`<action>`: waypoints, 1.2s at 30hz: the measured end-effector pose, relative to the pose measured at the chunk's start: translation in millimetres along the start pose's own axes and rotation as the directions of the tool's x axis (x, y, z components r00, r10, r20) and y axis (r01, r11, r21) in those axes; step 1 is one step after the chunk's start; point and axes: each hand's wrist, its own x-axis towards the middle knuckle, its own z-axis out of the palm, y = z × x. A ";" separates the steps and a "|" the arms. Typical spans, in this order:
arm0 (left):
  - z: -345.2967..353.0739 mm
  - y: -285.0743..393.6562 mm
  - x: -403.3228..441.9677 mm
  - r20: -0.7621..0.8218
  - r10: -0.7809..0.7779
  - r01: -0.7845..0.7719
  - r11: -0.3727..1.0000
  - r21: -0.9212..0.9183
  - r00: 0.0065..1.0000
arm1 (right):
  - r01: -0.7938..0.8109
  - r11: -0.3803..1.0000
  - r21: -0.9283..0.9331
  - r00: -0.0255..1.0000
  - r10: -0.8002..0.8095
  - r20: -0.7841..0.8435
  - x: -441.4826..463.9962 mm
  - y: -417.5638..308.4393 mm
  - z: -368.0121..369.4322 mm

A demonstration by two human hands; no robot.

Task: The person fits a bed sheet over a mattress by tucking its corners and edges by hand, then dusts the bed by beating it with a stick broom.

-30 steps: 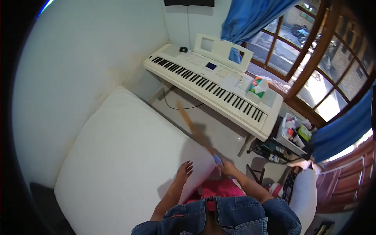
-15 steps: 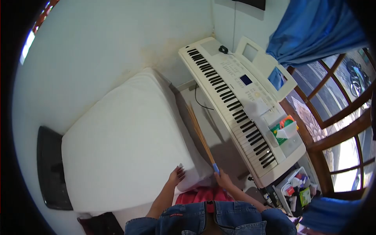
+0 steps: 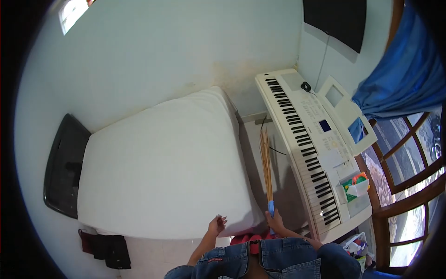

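My right hand [image 3: 276, 222] is wrapped round the blue handle of a stick broom [image 3: 266, 169]. The thin brown bristles point away from me, over the floor between the bed and the keyboard. Over the near edge of the white-sheeted bed [image 3: 162, 162], my left hand [image 3: 217, 226] is raised with its fingers loosely bent and apart. I see nothing plainly held in it, though a small pale spot shows at a fingertip.
A white electronic keyboard [image 3: 320, 144] runs along the right, with a small box [image 3: 357, 188] on it. Below stands a basket of items [image 3: 357, 246]. A black cable [image 3: 275, 149] hangs by the floor. Dark cloth [image 3: 111, 249] hangs at the bed's near left corner.
My view has turned, so the bed and keyboard sit differently in it. The broom now points more straight ahead than before, still in my right hand. The left hand stays near the bed edge.
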 end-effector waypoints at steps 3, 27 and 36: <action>8.6 8.4 -20.0 -0.050 -0.024 0.028 0.996 0.090 0.998 | 0.145 0.987 0.073 0.988 -0.148 0.038 -12.1 -74.8 20.9; 35.8 28.7 25.6 -0.596 -0.008 -0.002 1.000 -0.016 0.803 | 0.450 0.737 -0.504 0.885 -0.445 0.138 438.7 -297.5 45.8; 46.6 17.3 31.4 -0.695 -0.017 -0.031 0.998 -0.057 0.719 | 0.931 0.247 -0.268 0.358 -0.488 0.796 283.2 -255.9 170.6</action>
